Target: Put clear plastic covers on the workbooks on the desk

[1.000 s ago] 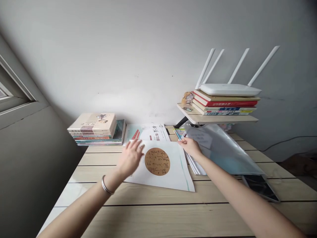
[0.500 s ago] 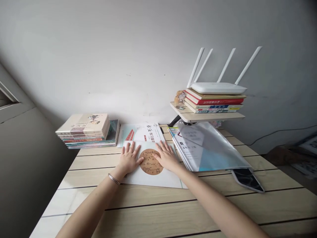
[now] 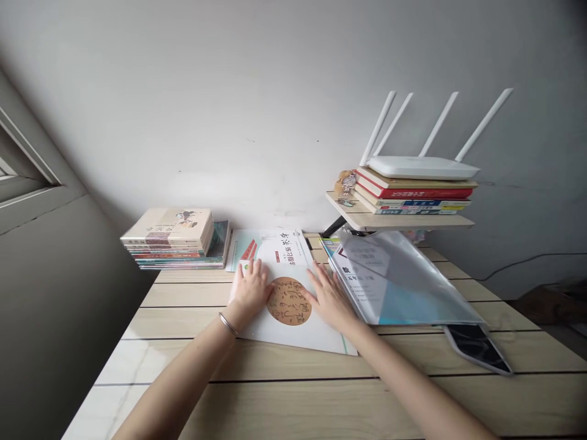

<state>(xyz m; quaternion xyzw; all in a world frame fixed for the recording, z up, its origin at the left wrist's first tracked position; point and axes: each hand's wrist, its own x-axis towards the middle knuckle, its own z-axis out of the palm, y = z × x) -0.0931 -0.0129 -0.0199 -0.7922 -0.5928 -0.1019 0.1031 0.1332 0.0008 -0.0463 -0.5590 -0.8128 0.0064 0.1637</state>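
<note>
In the middle of the table lies a white book (image 3: 290, 336) with a brown circle of brush writing on its cover. My left hand (image 3: 251, 287) rests on its left side, fingers stretched out toward the wall, a silver bangle on the wrist. My right hand (image 3: 331, 294) is along the book's right side, its fingers spread. Just beyond, a workbook (image 3: 296, 241) with a white and pale blue cover lies against the wall, its near part beneath or behind the white book. Neither hand is closed round anything.
Stacked books (image 3: 167, 235) stand at the left by the wall. To the right lie a clear plastic folder (image 3: 408, 287) with books inside and a dark-screened phone (image 3: 477, 348) partly under it. A small raised stand (image 3: 403, 221) holds books and a white router (image 3: 422, 166).
The view has shifted a little, so things appear further right. My right hand has slid outward from the brown circle to the book's right edge; my left hand stays on its left side.
</note>
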